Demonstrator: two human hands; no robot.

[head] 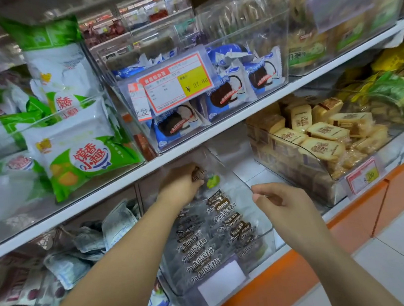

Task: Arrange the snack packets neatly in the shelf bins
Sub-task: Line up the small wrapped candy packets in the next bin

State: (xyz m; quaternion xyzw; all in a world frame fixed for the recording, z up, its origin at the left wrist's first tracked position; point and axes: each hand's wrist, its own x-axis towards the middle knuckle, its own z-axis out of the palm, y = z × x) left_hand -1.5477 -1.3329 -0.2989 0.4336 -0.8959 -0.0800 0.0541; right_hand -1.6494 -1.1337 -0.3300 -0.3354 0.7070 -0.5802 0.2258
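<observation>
Here, closest in: both forearms reach toward the lower shelf. A clear bin [266, 230] stands at its front edge, with a blank label [221, 279] on its face. Inside lie the snack packets [218, 234]: small, dark, white lettering, overlapped in two rough rows front to back, some skewed.

Right hand [283, 204]: fingers curled, thumb and forefinger brought together at the top edge of the bin's right wall. It seems to pinch that wall to steady it, but the plastic is see-through and I can't be sure of contact.

Left hand [181, 185]: deeper in, at the back of the bin, under the upper shelf [218, 127]. Its fingers are closed round one dark packet [199, 172], held above the rear of the pile. A green-marked packet [212, 181] lies just beside it.

Handling, my read: the packets are light, in glossy film that is slippery one against another, with a soft, lumpy filling. Crushing is little worry, but they will slide and fan out. Best taken flat across the body with the thumb on top, or by the crimped end seal. Squaring several at once by pressing their edges looks workable. The bin is stiff and light, and likely to shift unless held.

Beyond: cake slices [321, 137] fill the bin to the right. Above are blue packets [230, 94] behind a price tag [177, 81], with green-and-white bags [83, 153] to the left.
</observation>
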